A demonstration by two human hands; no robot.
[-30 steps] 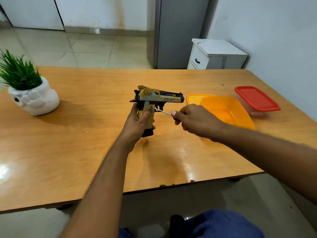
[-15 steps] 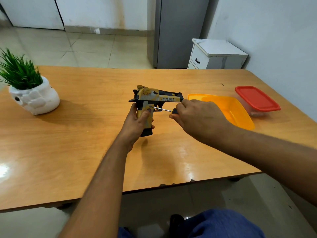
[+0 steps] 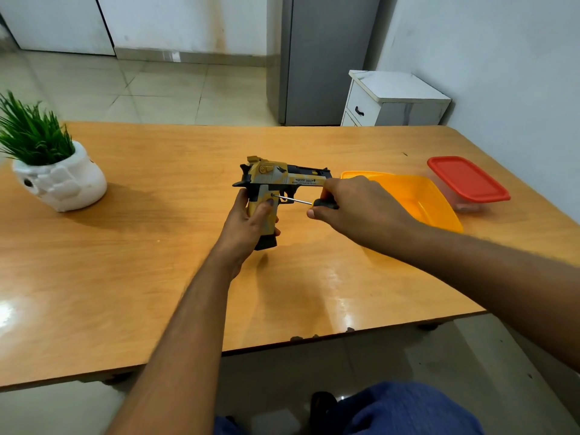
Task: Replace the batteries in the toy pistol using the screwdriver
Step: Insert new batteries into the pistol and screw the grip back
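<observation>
A yellow and black toy pistol (image 3: 276, 178) stands upright over the middle of the wooden table (image 3: 157, 262), barrel pointing right. My left hand (image 3: 248, 227) wraps around its grip from below. My right hand (image 3: 361, 211) holds a screwdriver (image 3: 301, 201) by its black handle. The thin metal shaft runs left and its tip touches the side of the grip, just above my left thumb. Most of the handle is hidden inside my fingers.
An open orange container (image 3: 417, 196) lies just right of my right hand, and a clear box with a red lid (image 3: 467, 178) sits beyond it. A white pot with a green plant (image 3: 53, 171) stands at the table's left. A white cabinet (image 3: 392, 100) is against the wall.
My right hand has rotated around the screwdriver and shifted slightly up, its back now turned more toward me. The pistol and my left hand have stayed in place.
</observation>
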